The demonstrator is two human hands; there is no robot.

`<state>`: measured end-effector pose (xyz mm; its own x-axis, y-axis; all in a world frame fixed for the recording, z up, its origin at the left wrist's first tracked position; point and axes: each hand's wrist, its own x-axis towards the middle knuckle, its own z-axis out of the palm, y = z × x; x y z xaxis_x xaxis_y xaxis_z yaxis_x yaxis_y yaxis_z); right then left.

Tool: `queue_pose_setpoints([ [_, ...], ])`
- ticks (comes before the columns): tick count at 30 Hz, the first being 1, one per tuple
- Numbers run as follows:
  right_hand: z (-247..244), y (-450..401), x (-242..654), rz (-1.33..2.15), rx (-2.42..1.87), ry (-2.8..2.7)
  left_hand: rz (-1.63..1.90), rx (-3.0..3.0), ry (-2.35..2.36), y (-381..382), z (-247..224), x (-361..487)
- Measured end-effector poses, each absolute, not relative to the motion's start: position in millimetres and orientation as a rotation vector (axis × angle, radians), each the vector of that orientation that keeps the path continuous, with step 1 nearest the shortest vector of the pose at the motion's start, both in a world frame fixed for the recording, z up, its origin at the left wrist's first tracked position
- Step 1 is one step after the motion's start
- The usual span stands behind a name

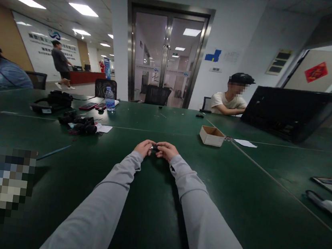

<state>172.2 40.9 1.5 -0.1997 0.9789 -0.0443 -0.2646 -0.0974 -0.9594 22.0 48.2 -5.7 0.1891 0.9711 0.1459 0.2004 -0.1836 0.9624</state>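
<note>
Both my arms reach forward over the green table (156, 204) in grey sleeves. My left hand (144, 148) and my right hand (167, 151) meet near the middle of the view, fingers bent and closed on a small dark object (155, 148) between them. A small shiny part shows at its left end, by my left fingertips. The object is too small to name. It is held just above the tabletop, and the fingers cover much of it.
An open cardboard box (212, 136) stands ahead to the right, near white paper (245, 143). Ahead left are black devices (81, 124), phones (88, 106) and a water bottle (110, 99). A large black monitor (288, 111) stands at right; people sit across the table.
</note>
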Motion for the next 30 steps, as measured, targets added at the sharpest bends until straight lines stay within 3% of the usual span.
queue_pose_setpoints([
  [30, 3.0, 40.0, 170.8, 1.517, -0.972, -1.126, 1.148, 1.562, 1.152, 47.5, -9.1, 21.6],
])
